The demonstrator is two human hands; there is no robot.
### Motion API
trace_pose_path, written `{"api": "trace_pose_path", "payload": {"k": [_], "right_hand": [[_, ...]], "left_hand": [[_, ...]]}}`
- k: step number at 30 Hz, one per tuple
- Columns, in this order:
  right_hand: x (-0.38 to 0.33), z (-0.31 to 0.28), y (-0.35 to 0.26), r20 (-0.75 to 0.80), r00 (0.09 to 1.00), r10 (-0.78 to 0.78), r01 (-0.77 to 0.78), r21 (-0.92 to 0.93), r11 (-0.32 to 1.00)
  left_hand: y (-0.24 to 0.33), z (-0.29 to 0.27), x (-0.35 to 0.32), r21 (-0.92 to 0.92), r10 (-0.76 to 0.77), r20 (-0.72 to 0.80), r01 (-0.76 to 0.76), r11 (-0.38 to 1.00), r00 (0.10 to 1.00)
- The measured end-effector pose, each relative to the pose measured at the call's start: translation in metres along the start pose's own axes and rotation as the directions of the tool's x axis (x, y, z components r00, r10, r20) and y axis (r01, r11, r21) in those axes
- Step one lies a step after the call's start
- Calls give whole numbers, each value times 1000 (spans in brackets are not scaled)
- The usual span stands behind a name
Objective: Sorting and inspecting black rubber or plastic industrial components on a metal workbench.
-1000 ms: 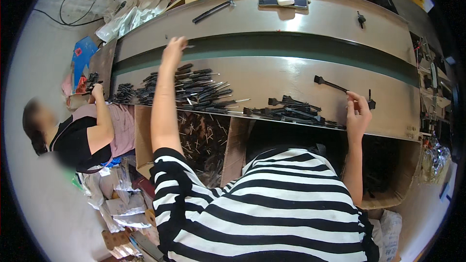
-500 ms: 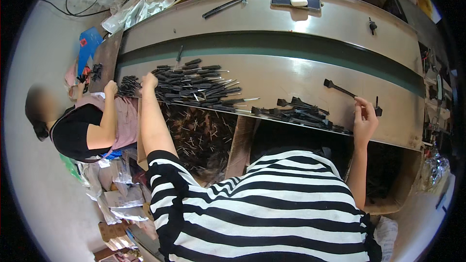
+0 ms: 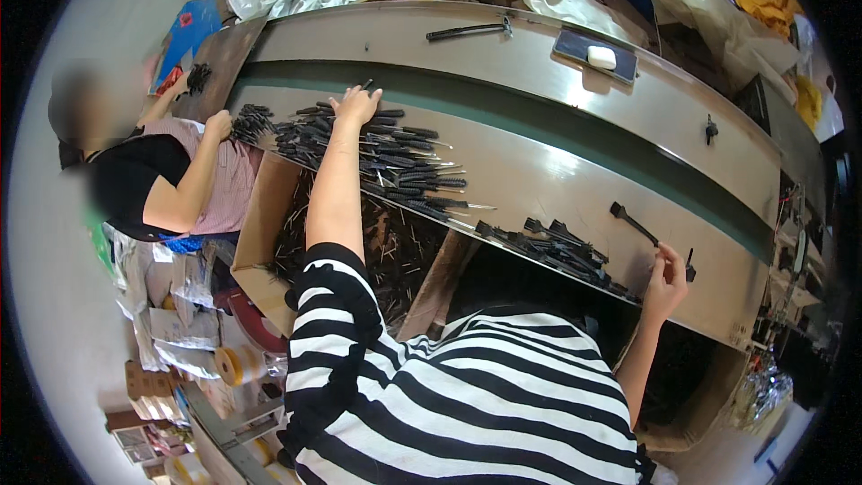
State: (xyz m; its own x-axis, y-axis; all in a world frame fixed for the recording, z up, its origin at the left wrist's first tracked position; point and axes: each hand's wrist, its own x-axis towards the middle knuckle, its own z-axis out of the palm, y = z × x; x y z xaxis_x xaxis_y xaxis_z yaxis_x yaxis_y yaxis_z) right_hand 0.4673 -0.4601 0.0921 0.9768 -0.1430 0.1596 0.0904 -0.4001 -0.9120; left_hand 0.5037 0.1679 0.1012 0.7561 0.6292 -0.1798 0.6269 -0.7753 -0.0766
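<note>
My left hand (image 3: 356, 108) reaches over the far side of a pile of black-handled tools with thin metal shafts (image 3: 395, 157). Its fingers are apart, at a single black-handled tool (image 3: 366, 84) beyond the pile; whether they grip it is unclear. My right hand (image 3: 664, 280), at the right end of the bench, pinches a slim black handle with a wide flat head (image 3: 636, 224), the head pointing away to the left. Just right of those fingers shows another black piece with an upright pin (image 3: 690, 268). Similar flat-headed black handles (image 3: 561, 247) lie heaped along the near edge.
The metal bench (image 3: 530, 162) has a green recessed strip (image 3: 503, 112). On its back ledge are a razor-like black tool (image 3: 467, 31), a phone (image 3: 570, 45) with a white case and a small black part (image 3: 711, 130). Cardboard boxes (image 3: 260, 247) stand below. A co-worker (image 3: 166, 180) handles black pieces at left.
The head view has turned and shifted. My left hand has moved from the pile's left end to its far side, at the lone tool. My right hand keeps its pinch on the flat-headed handle.
</note>
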Motion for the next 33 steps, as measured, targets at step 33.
{"api": "trace_pose_path", "payload": {"k": [33], "right_hand": [[-3, 2, -4, 8, 999, 36, -34, -193, 981]], "left_hand": [[-140, 5, 30, -146, -477, -37, 467, 872, 878]]}}
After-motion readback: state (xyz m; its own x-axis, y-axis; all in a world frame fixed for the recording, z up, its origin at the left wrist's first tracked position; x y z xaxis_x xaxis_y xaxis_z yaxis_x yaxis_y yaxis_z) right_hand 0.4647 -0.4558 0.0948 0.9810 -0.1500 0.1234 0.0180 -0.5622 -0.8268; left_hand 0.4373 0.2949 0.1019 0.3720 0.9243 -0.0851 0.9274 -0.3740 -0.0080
